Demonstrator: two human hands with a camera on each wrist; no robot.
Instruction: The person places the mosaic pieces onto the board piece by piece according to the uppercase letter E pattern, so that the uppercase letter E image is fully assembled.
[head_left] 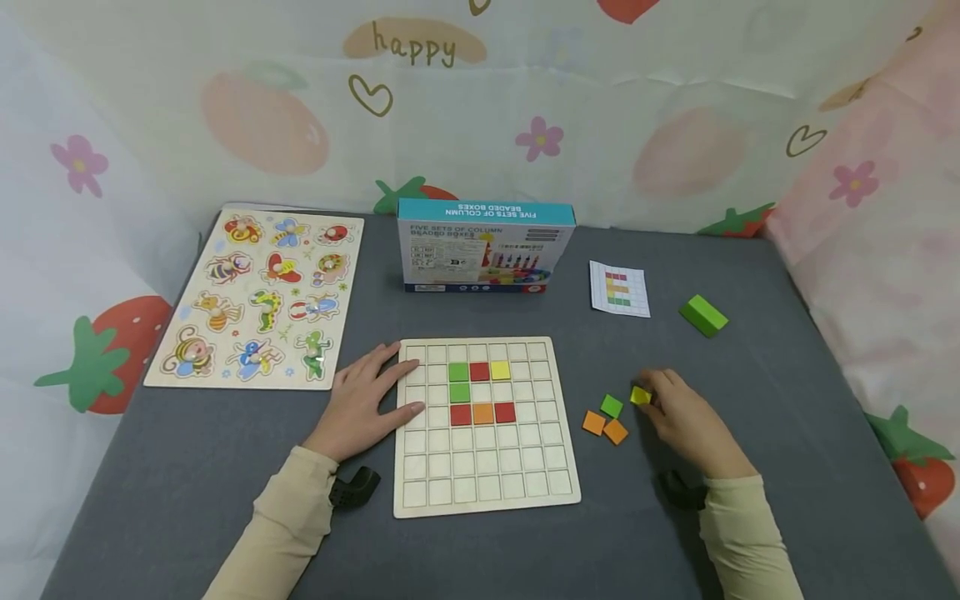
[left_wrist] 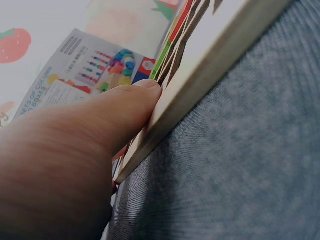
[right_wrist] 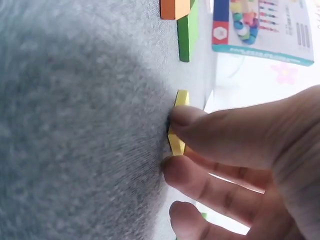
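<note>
A pale wooden grid board [head_left: 487,463] lies on the table, with several green, red, yellow and orange square tiles in its upper middle cells. My left hand [head_left: 363,406] rests on the board's left edge, fingers spread and fairly straight. In the left wrist view its thumb [left_wrist: 125,110] presses the board's rim [left_wrist: 200,75]. Right of the board, my right hand [head_left: 688,422] pinches a yellow tile [head_left: 640,396] at the tabletop. The right wrist view has the thumb over this yellow tile [right_wrist: 178,142]. Beside it lie a green tile [head_left: 611,406] and two orange tiles [head_left: 593,422].
An insect picture board [head_left: 255,300] lies at the left. A cardboard box [head_left: 480,250] stands behind the grid board. A small pattern card [head_left: 619,289] and a green block [head_left: 703,316] lie at the back right. A patterned cloth [head_left: 450,100] hangs behind the table.
</note>
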